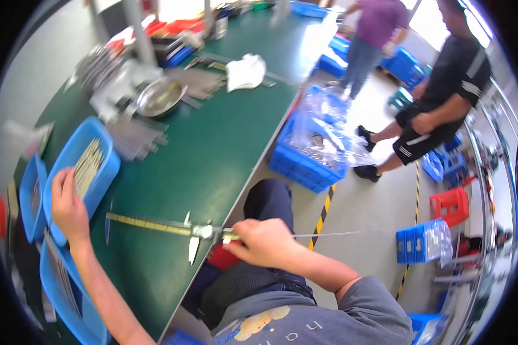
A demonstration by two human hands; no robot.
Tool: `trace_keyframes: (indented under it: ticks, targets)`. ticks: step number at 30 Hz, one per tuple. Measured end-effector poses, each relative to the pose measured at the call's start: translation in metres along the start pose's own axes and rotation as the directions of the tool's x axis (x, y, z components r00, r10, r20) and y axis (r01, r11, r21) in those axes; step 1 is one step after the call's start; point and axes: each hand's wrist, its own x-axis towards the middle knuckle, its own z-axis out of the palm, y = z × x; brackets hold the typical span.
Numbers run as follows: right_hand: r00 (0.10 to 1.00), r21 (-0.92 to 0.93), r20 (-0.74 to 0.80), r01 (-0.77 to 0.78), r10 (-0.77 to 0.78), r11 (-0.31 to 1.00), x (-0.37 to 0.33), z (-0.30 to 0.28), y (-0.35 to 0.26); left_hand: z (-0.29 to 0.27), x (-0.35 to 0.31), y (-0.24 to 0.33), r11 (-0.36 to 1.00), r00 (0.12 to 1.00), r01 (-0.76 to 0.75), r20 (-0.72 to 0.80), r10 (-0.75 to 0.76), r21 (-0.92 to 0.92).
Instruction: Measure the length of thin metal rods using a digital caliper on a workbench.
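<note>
My left hand reaches over a light blue tray on the left, fingers stretched beside a bundle of thin, pale rods. I see nothing held in it. My right hand is closed around the near end of a caliper. The caliper's yellowish scale reaches left across the green table, and its jaws sit near the table's edge. A thin, straight rod sticks out to the right of my right hand; whether it belongs to the caliper I cannot tell.
More light blue trays stand along the left. A metal bowl, flat strips and a white cloth lie farther up the green table. A blue crate with plastic bags stands right of the table. Two people are beyond it.
</note>
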Motion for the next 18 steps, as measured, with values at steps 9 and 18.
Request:
trace_keyframes:
  ticks: [9, 18]
  targets:
    - [0.993, 0.017, -0.117, 0.036, -0.033, 0.999, -0.004, 0.007, 0.006, 0.065, -0.019, -0.076, 0.888, 0.789, 0.442, 0.526, -0.317, -0.129]
    - [0.997, 0.036, -0.064, -0.033, 0.035, 0.999, 0.011, -0.01, 0.0, -0.102, -0.054, -0.062, 0.971, 0.903, 0.235, 0.357, -0.238, 0.053]
